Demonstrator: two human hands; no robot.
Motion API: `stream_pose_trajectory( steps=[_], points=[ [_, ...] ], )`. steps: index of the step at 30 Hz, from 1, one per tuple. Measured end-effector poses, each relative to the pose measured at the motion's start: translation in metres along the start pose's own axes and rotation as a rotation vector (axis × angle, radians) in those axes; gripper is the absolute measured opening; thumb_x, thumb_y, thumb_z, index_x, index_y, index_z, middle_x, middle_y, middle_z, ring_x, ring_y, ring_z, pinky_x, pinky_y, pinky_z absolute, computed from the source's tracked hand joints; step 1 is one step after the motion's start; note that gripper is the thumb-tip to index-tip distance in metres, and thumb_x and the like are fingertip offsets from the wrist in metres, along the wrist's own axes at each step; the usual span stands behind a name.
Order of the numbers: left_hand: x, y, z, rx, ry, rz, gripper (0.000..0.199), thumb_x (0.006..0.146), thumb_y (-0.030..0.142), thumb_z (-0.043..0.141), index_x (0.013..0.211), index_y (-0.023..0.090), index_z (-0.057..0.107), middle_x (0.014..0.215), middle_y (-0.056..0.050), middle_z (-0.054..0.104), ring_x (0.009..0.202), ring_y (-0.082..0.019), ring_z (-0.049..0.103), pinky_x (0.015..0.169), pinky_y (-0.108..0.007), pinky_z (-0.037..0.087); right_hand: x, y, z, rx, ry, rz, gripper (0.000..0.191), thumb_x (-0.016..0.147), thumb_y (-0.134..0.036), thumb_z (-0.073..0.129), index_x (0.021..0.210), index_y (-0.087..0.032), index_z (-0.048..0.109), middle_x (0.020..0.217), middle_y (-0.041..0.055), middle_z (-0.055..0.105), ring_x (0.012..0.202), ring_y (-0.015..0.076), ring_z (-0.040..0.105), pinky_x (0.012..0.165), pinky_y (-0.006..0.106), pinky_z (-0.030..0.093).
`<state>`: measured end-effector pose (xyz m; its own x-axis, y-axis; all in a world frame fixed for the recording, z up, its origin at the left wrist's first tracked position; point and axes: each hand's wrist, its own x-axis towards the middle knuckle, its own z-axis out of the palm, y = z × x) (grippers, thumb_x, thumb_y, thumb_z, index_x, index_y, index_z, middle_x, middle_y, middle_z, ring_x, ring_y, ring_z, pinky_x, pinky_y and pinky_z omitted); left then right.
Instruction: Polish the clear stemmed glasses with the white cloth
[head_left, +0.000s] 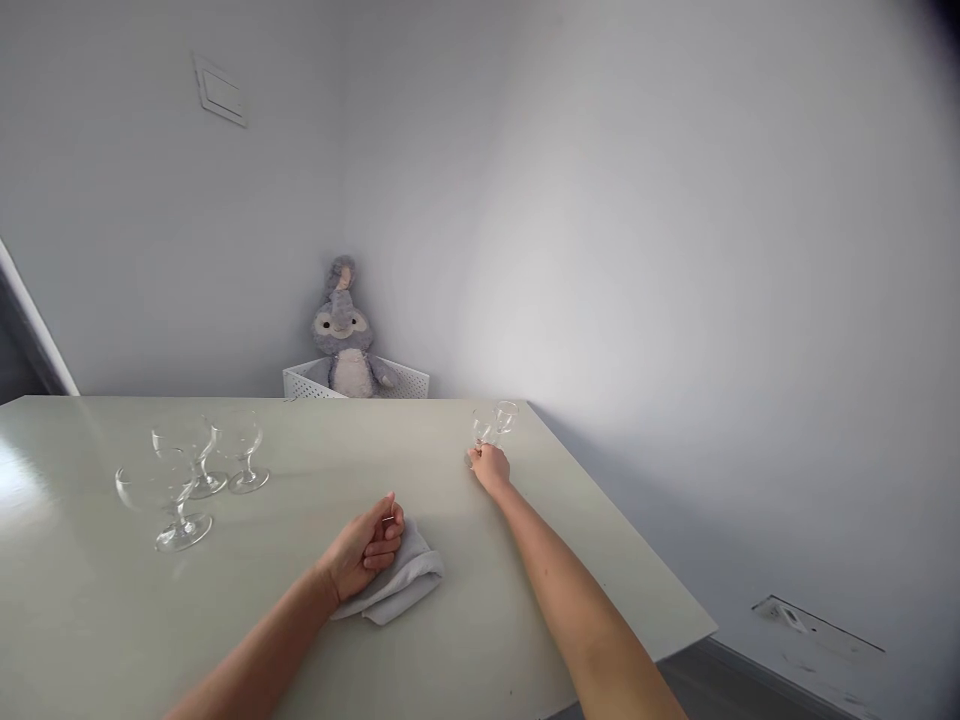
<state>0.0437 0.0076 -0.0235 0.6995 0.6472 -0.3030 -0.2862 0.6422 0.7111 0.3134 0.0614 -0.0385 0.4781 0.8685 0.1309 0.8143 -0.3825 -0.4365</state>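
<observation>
My right hand (491, 467) reaches to the far right of the table, its fingers closed at the stem of a small clear wine glass (481, 426). Just behind and to the right of it stands a second clear glass (507, 416). My left hand (366, 550) rests on a folded grey cloth (409, 588), palm turned sideways and fingers curled in, with nothing visible in them. On the left stand three larger clear stemmed glasses: a front one (178, 510), one behind it (201, 460) and one to the right (247, 455).
The pale glossy table (315, 430) has its right edge near my right forearm, with a gap before the wall. Behind the far edge, a grey plush toy (349, 340) sits in a white perforated basket (405, 380). A switch (222, 92) is on the wall.
</observation>
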Motion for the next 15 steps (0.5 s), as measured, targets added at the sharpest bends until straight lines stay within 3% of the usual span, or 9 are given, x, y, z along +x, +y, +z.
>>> stream_pose_trajectory(
  steps=[5, 8, 10, 13, 15],
  points=[
    [0.001, -0.002, -0.001, -0.003, 0.003, -0.004, 0.03, 0.079, 0.044, 0.053, 0.071, 0.016, 0.046, 0.055, 0.007, 0.034, 0.036, 0.0, 0.016, 0.032, -0.014, 0.01, 0.02, -0.001, 0.004, 0.014, 0.0, 0.053, 0.025, 0.082, -0.032, 0.043, 0.086, -0.018, 0.064, 0.082, 0.0058, 0.068, 0.074, 0.015, 0.061, 0.057, 0.02, 0.037],
    [0.002, -0.007, 0.001, 0.022, 0.059, 0.098, 0.031, 0.078, 0.045, 0.053, 0.071, 0.016, 0.046, 0.056, 0.007, 0.035, 0.036, -0.001, 0.019, 0.032, -0.015, 0.013, 0.026, 0.002, 0.002, 0.02, 0.0, 0.067, 0.025, 0.081, -0.031, 0.044, 0.086, -0.018, 0.064, 0.079, 0.0056, 0.068, 0.074, 0.0153, 0.061, 0.058, 0.021, 0.038],
    [0.003, -0.009, 0.002, 0.085, 0.216, 0.288, 0.027, 0.078, 0.043, 0.053, 0.071, 0.017, 0.046, 0.056, 0.006, 0.038, 0.037, -0.002, 0.024, 0.034, -0.016, 0.02, 0.028, 0.005, 0.0, 0.024, -0.003, 0.071, 0.024, 0.081, -0.031, 0.044, 0.084, -0.017, 0.064, 0.075, 0.0056, 0.067, 0.073, 0.016, 0.061, 0.059, 0.022, 0.038],
    [0.003, -0.01, -0.003, 0.258, 0.568, 0.594, 0.017, 0.077, 0.036, 0.054, 0.081, 0.02, 0.049, 0.057, 0.006, 0.043, 0.044, -0.006, 0.039, 0.044, -0.017, 0.034, 0.028, 0.009, -0.003, 0.041, -0.016, 0.062, 0.024, 0.08, -0.03, 0.045, 0.083, -0.016, 0.064, 0.069, 0.0051, 0.067, 0.073, 0.017, 0.061, 0.06, 0.023, 0.038],
    [0.004, -0.005, -0.01, 0.313, 0.756, 0.7, 0.018, 0.077, 0.032, 0.054, 0.09, 0.021, 0.049, 0.064, 0.004, 0.047, 0.051, -0.007, 0.046, 0.05, -0.019, 0.039, 0.025, 0.013, -0.004, 0.059, -0.021, 0.041, 0.024, 0.079, -0.03, 0.046, 0.089, -0.016, 0.063, 0.072, 0.0047, 0.067, 0.075, 0.0168, 0.061, 0.062, 0.023, 0.039]
  ],
)
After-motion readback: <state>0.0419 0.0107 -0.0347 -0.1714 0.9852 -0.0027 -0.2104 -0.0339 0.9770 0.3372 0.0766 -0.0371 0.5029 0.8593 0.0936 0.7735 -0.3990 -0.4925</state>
